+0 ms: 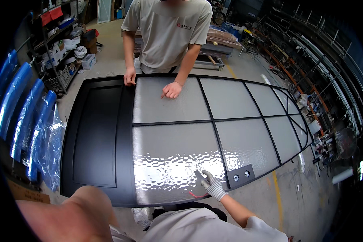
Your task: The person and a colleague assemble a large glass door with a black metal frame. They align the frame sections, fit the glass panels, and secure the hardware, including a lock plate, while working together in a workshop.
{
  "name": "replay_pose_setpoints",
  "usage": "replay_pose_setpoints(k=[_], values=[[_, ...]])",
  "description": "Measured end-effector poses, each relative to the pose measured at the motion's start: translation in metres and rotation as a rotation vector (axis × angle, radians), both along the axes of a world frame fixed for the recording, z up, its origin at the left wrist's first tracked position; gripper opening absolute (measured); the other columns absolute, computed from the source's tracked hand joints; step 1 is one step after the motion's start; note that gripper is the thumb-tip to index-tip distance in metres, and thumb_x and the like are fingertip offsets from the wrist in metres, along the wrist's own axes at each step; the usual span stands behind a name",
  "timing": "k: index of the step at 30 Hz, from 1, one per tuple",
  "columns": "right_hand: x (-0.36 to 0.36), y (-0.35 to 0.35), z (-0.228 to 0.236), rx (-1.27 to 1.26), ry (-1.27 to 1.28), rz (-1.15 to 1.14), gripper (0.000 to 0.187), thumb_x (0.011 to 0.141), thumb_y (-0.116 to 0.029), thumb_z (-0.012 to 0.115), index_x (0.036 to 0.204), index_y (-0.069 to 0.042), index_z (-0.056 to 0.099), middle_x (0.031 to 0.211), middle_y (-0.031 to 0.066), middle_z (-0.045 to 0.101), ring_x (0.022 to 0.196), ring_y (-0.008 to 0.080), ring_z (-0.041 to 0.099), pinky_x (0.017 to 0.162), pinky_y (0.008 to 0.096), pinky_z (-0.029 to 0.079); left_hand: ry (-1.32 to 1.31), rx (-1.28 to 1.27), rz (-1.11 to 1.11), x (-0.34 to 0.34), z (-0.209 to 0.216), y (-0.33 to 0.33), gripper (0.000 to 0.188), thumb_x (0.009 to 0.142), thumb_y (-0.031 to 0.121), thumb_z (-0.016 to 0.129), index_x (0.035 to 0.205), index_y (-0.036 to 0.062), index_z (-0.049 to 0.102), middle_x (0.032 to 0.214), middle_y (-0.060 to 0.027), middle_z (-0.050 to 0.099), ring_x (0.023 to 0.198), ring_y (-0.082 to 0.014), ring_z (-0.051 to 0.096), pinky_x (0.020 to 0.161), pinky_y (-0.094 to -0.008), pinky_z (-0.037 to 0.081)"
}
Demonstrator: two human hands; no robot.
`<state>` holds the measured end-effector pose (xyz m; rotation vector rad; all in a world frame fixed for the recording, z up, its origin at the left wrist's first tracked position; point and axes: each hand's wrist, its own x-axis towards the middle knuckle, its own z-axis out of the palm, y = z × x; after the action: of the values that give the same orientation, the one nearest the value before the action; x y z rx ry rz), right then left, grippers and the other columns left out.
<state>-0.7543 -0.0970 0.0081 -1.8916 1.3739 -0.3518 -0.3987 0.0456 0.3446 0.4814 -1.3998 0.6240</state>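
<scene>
Head view's the only one to go on: the person's right hand (213, 185), in a white-and-grey striped glove, sits over the near side of a long black-framed textured-glass panel (177, 135). Fingers look closed around a small dark-grey flat piece (198, 176), though the grasp is partly hidden.

— ok but which way does that piece lie?

Up and left from the palm, slanting away from the wearer over the glass. The panel's long axis runs left to right, crosswise to the wearer, solid black end on the left.

— and the left hand?

Can't make it out. Just a big blurry bare limb (80, 209) at lower left, so no telling its grip. The right one's clearly nearer.

— anything in the way?

Dark-grey rectangular plate with two round cutouts (241, 176) lies just right of the glove, on the near edge. Thin pinkish-red strip (197, 195) just below the fingers. Across the panel, a co-worker's bare hands: one at the far frame (129, 76), one over the glass (172, 89). Blue plastic-wrapped lengths (26, 109) stand off left, well apart.
</scene>
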Motion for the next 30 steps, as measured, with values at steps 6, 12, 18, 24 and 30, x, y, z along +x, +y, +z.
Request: replay_pose_setpoints(k=[6,12,18,24,30], values=[[-0.027,-0.009,0.061,-0.461,0.273,0.108,0.048,0.079,-0.037,0.069,0.117,-0.011,0.058,0.099,0.0183,0.063,0.093,0.0324,0.063,0.085,0.0401,0.05,0.007,-0.009,-0.044,-0.002,0.001,-0.002,0.054,0.089,0.029,0.057,0.13,-0.0045,0.045,0.128,-0.0192,0.048,0.122,-0.0339,0.043,0.108,-0.0455,0.029],[-0.006,-0.003,0.318,-0.95,-0.433,0.293,0.019,0.062,-0.011,0.079,0.076,-0.011,0.067,0.072,0.001,0.056,0.065,0.0167,0.056,0.067,0.032,0.05,-0.009,0.041,-0.013,-0.007,0.006,-0.014,0.053,0.089,0.028,0.057,0.129,-0.0046,0.046,0.127,-0.0189,0.049,0.121,-0.0334,0.043,0.108,-0.0452,0.03],[0.021,0.015,0.399,-1.3,-0.753,1.029,0.015,0.067,-0.018,0.079,0.076,-0.012,0.068,0.075,0.0002,0.057,0.066,0.0145,0.057,0.07,0.031,0.051,0.022,0.051,-0.093,-0.016,0.012,-0.041,0.052,0.089,0.028,0.057,0.128,-0.0047,0.047,0.125,-0.0187,0.049,0.119,-0.033,0.044,0.107,-0.045,0.03],[0.053,0.017,0.387,-1.064,-0.777,1.303,0.015,0.068,-0.018,0.078,0.077,-0.012,0.068,0.075,0.0006,0.058,0.066,0.015,0.057,0.069,0.0311,0.051,0.021,0.076,-0.094,-0.019,0.015,-0.046,0.051,0.088,0.027,0.057,0.127,-0.0048,0.047,0.124,-0.0184,0.049,0.118,-0.0325,0.044,0.107,-0.0447,0.03],[0.067,0.021,0.377,-0.949,-0.799,1.375,0.015,0.069,-0.018,0.077,0.078,-0.011,0.068,0.075,0.001,0.058,0.065,0.0154,0.057,0.068,0.0312,0.051,0.019,0.107,-0.11,-0.021,0.02,-0.048,0.05,0.088,0.027,0.057,0.126,-0.0049,0.048,0.122,-0.0182,0.05,0.117,-0.032,0.044,0.106,-0.0444,0.03]])
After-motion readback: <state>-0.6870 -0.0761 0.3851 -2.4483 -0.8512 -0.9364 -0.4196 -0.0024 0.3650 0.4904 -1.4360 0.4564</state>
